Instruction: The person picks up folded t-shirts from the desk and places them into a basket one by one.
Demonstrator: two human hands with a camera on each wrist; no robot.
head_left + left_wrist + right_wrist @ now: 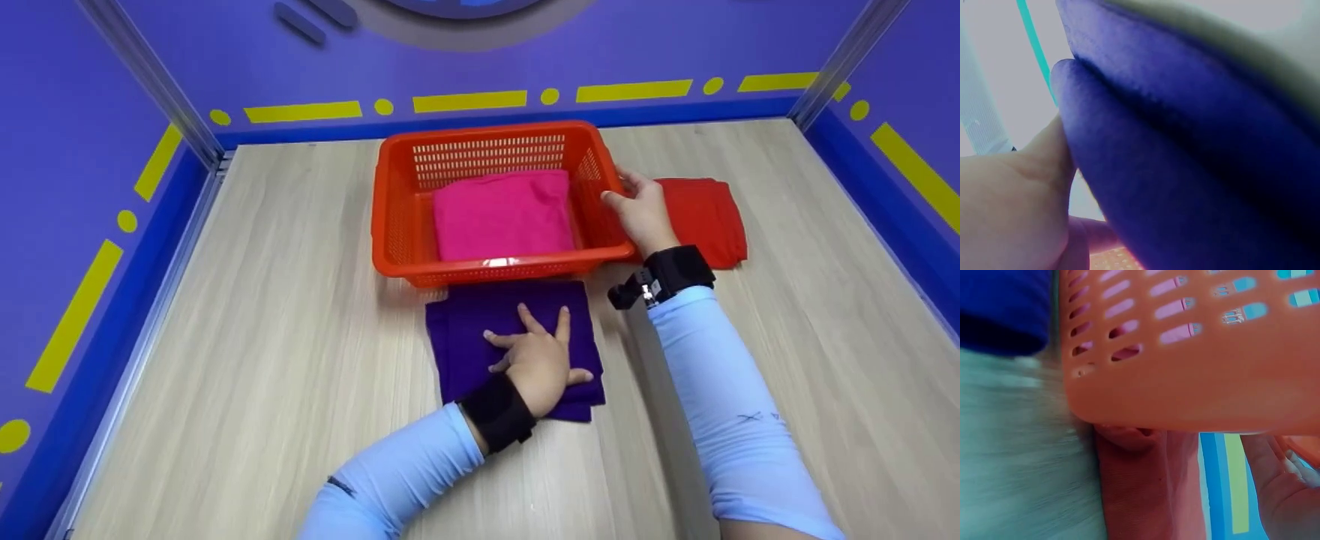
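My left hand [536, 367] lies with spread fingers on a folded purple cloth [465, 322] in front of the basket. In the left wrist view the purple cloth [1185, 152] fills much of the picture, with part of the left hand [1010, 208] beside its edge. My right hand [643, 210] grips the right rim of an orange-red plastic basket [386, 202], thumb over the rim. Inside that basket is a folded pink cloth [502, 217]. The right wrist view shows the slotted basket wall [1185, 394] close up, with part of the right hand [1292, 506] at lower right.
A folded red cloth [709, 225] lies on the table just right of the basket, partly behind the right hand. The wooden table [285, 337] is bounded by blue-purple panels [322, 75] with yellow marks at the back and both sides.
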